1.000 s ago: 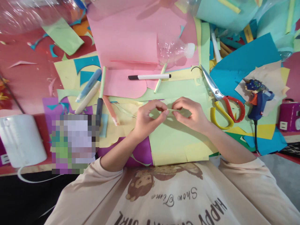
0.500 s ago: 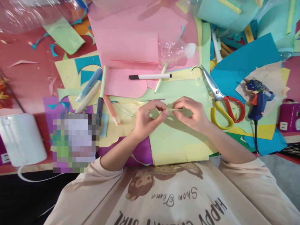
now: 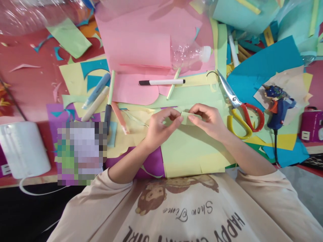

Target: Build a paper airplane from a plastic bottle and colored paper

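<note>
OK, so I'm using the white marker (image 3: 163,82) with the black cap as the landmark. The bit of paper in hand is a small pale green slip (image 3: 187,119), on the person's side of that marker and roughly level with its right end. Left hand (image 3: 161,126) has the slip's left edge pinched between thumb and finger. Right hand (image 3: 210,121) has hold of the other end, thumb laid across the front and fingers tucked behind. A bigger pale green sheet (image 3: 191,151) lies below both hands, also on the person's side of the marker. Scissors (image 3: 234,101) with one red and one yellow handle sit to the marker's right, and a blue glue gun (image 3: 277,116) is farther right again. A clear bottle (image 3: 186,53) with a white cap is just beyond the marker's right end. Off to the marker's left there's a blue pen (image 3: 97,90), plus a salmon one (image 3: 119,117) closer to the person.
</note>
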`<state>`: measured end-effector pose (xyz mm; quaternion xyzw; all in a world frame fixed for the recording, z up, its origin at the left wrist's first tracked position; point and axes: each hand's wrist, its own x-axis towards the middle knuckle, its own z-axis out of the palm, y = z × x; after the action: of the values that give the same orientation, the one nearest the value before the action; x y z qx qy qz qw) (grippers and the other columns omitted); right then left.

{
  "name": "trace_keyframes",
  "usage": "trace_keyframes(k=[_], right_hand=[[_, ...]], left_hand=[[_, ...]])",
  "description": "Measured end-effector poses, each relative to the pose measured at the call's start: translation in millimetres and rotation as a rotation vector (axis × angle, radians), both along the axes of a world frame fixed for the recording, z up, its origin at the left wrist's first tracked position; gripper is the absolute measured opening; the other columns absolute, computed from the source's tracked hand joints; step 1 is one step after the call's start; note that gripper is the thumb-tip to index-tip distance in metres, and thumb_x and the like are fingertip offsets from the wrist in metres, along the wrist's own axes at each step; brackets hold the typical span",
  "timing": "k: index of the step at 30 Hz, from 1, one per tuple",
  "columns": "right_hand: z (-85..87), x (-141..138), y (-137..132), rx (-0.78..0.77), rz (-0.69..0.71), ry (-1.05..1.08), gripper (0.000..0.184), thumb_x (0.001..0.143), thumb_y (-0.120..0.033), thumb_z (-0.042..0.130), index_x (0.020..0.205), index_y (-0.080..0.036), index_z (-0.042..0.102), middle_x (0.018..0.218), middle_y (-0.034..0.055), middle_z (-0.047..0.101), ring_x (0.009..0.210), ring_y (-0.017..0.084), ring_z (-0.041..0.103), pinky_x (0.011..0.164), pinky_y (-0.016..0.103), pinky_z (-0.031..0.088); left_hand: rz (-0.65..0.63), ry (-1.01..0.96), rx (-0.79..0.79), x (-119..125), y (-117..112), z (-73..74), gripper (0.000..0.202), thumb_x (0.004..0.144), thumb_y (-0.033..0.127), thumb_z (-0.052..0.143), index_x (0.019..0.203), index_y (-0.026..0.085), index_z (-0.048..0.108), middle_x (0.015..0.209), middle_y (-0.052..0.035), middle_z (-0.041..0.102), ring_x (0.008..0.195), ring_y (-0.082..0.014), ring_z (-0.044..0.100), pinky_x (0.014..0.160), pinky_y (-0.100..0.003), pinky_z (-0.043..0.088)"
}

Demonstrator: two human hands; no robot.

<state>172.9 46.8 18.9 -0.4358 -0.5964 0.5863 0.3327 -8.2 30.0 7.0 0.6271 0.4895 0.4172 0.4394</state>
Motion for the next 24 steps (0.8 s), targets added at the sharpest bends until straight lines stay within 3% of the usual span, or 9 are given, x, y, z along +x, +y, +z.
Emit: trace_keyframes(k=[6,11,16,24], right_hand=[[0.7,-0.5,-0.1,-0.049,0.065,-0.043,0.019,0.082,-0.028,0.064,0.071,-0.017,0.053,0.062,-0.0044,0.048,0.054,0.007,0.040,0.048,0.021,0.031],[-0.5,-2.1,-0.5,0.043,0.216,-0.134,0.025,0.080,-0.022,0.063,0.065,-0.019,0.044,0.060,-0.0057,0.042,0.055,0.007,0.039,0.050,0.021,0.032],[-0.4,-2.7,-2.5,0.070,0.139,-0.127,0.009,0.084,-0.023,0.060,0.079,-0.018,0.055,0.067,-0.0036,0.051,0.057,0.007,0.045,0.051,0.020,0.036],[-2.1,-1.1,-3.2,0.190,0.037,-0.082,0.008,0.087,-0.020,0.060,0.079,-0.019,0.057,0.071,-0.0022,0.060,0.061,0.008,0.052,0.054,0.020,0.041]], left_hand=[[0.066,-0.043,0.013,0.5,-1.5,-4.1,0.014,0.082,0.021,0.061,0.069,0.018,0.057,0.064,0.0026,0.058,0.061,-0.0084,0.055,0.058,-0.020,0.047],[0.052,-0.049,0.012,0.1,-1.5,-3.5,0.011,0.083,0.020,0.060,0.072,0.018,0.059,0.067,0.0023,0.061,0.064,-0.0081,0.057,0.061,-0.019,0.048],[-0.001,-0.008,0.014,0.8,-0.5,-0.7,0.011,0.082,0.017,0.059,0.071,0.018,0.058,0.065,0.0028,0.060,0.061,-0.0083,0.057,0.059,-0.019,0.048],[0.009,0.037,0.108,-1.0,-1.3,-2.9,0.008,0.082,0.017,0.063,0.074,0.018,0.060,0.069,0.0023,0.065,0.065,-0.0088,0.060,0.062,-0.020,0.049]])
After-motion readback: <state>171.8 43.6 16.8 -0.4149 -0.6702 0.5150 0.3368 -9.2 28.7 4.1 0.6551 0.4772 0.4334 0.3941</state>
